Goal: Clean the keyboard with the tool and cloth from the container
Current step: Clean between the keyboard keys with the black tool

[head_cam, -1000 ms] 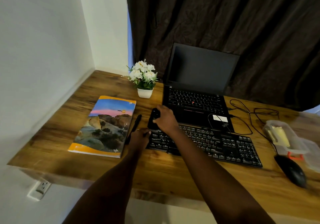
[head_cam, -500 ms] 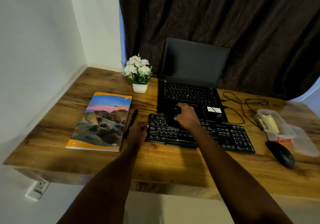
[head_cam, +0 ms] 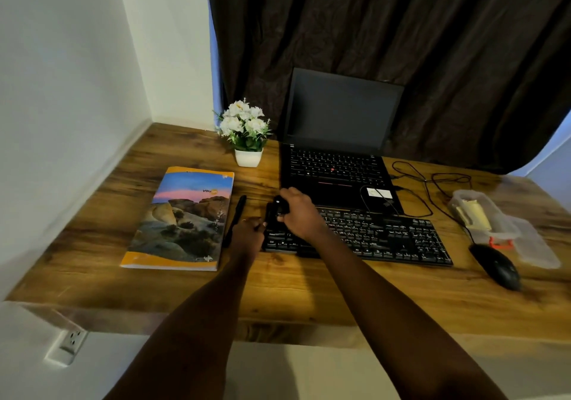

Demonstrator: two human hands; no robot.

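A black keyboard [head_cam: 386, 236] lies on the wooden desk [head_cam: 309, 291] in front of a laptop. My right hand [head_cam: 298, 211] grips a small black cleaning tool [head_cam: 273, 211] and presses it on the keyboard's far left end. My left hand [head_cam: 247, 234] rests against the keyboard's left edge, fingers curled at it. At the right stands a clear plastic container [head_cam: 485, 217] with a yellow cloth [head_cam: 474, 215] inside, and its lid [head_cam: 537, 245] lies beside it.
The open black laptop [head_cam: 336, 164] sits behind the keyboard. A black pen [head_cam: 236, 217] and a colourful book [head_cam: 185, 217] lie to the left. A white flower pot [head_cam: 247, 134] stands at the back. A black mouse [head_cam: 496, 265] and cables [head_cam: 432, 186] are on the right.
My right hand moved the tool from the keyboard's left end toward the middle and then back to the left end. My left hand stayed at the keyboard's left edge.
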